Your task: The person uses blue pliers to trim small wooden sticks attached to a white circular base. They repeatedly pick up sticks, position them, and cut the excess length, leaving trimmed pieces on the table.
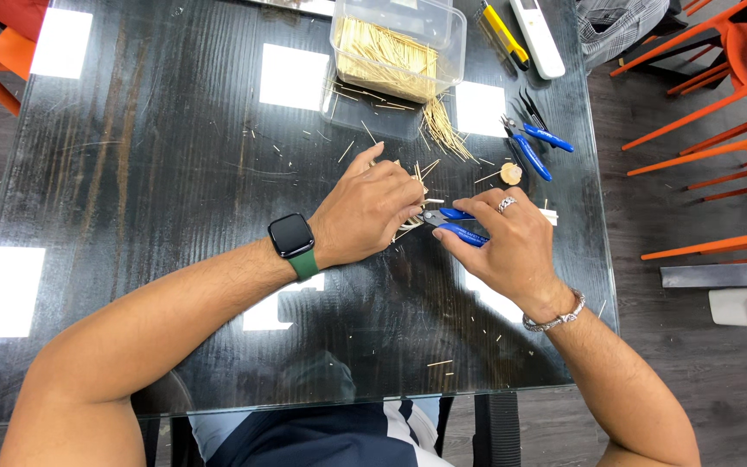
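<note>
Head view: left hand (372, 212) closed over a small bundle of wooden sticks (415, 201) at bench (131, 173) centre. Right hand (507, 246) wrapped around blue-handled cutters (456, 223), tip meeting the sticks. At 12 o'clock, a clear plastic box (399, 43) of sticks. At 2 o'clock, spare blue pliers (533, 143); beyond them a yellow knife (503, 33) and a white remote (538, 36).

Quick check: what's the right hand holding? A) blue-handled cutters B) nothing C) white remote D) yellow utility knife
A: the right hand closes its fingers around the blue-handled cutters, tip toward the thin wooden sticks under the left hand; the yellow utility knife and white remote lie untouched at the table's far edge.
</note>
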